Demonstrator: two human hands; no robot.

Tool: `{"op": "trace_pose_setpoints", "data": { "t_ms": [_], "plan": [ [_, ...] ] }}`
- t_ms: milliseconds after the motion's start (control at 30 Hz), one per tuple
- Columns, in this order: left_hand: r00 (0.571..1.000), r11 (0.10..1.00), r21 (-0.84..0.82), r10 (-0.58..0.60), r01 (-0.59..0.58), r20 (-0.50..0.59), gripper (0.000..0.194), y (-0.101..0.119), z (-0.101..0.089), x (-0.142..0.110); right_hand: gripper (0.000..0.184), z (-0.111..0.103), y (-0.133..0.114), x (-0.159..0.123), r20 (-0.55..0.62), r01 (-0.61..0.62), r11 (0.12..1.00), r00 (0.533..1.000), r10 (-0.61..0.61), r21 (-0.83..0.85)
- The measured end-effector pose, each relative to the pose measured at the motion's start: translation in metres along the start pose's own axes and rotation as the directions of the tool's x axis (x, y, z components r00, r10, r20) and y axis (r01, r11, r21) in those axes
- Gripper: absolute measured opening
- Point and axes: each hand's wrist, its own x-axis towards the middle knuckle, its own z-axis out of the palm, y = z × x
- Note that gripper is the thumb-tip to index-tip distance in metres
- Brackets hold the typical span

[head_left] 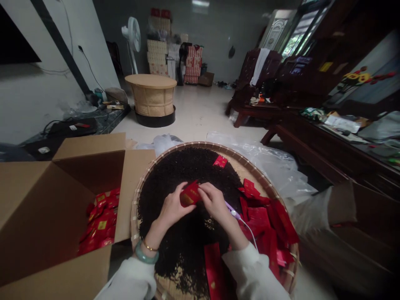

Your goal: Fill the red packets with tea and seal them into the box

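Between my two hands, over the middle of a round woven tray [135, 216], is a small red packet [190, 195] with gold print. My left hand [175, 205] grips its left side, thumb and fingers around it. The fingertips of my right hand [214, 201] pinch its upper right edge. Dark loose leaves, like tea [168, 175], cover much of the tray under my hands. Just right of my right wrist lies a purple tool with a white cord [233, 211]. Red packets [259, 216] are heaped on the tray's right side, and a single red packet [220, 161] lies on the leaves farther back.
An open cardboard box [84, 183] with red packets inside stands at the left. Clear plastic sheeting [265, 162] lies behind the tray. Farther off are a round basket-like stand [153, 98], a white fan [133, 35] and dark wooden furniture [312, 129] on the right.
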Motion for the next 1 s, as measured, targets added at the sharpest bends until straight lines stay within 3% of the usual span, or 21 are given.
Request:
{"op": "trace_pose_setpoints", "data": {
  "t_ms": [133, 267, 333, 467, 600, 800, 1000],
  "plan": [
    [0.998, 0.999, 0.032, 0.002, -0.004, 0.069, 0.049, 0.004, -0.003, 0.0, 0.027, -0.009, -0.002, -0.001, 0.027, -0.014, 0.996, 1.0, 0.012, 0.087],
    [0.999, 0.994, 0.104, 0.04, -0.041, 0.007, 0.048, 0.003, 0.0, 0.0, 0.04, -0.013, -0.012, -0.001, 0.149, -0.058, 0.988, 0.988, 0.036, 0.141],
    [0.997, 0.992, 0.107, 0.077, -0.073, -0.031, 0.05, 0.0, 0.002, 0.0, 0.033, -0.017, -0.018, -0.002, 0.197, -0.062, 0.989, 0.98, 0.034, 0.136],
    [0.99, 0.989, 0.062, 0.136, -0.133, -0.043, 0.052, -0.004, 0.004, 0.0, 0.028, -0.029, -0.032, -0.004, 0.359, -0.011, 1.0, 0.933, 0.001, 0.026],
    [0.986, 0.986, -0.012, 0.168, -0.168, -0.009, 0.049, -0.003, 0.003, 0.001, 0.03, -0.033, -0.042, -0.002, 0.469, 0.002, 0.984, 0.88, 0.082, -0.177],
    [0.99, 0.99, -0.007, 0.14, -0.14, 0.032, 0.053, -0.002, 0.006, 0.0, 0.026, -0.015, -0.046, 0.008, 0.419, -0.027, 0.838, 0.857, 0.301, -0.546],
    [0.982, 0.982, -0.023, 0.186, -0.186, -0.01, 0.061, -0.004, 0.008, -0.001, 0.019, -0.012, -0.05, 0.008, 0.392, -0.062, 0.866, 0.874, 0.288, -0.497]
  ]
}}
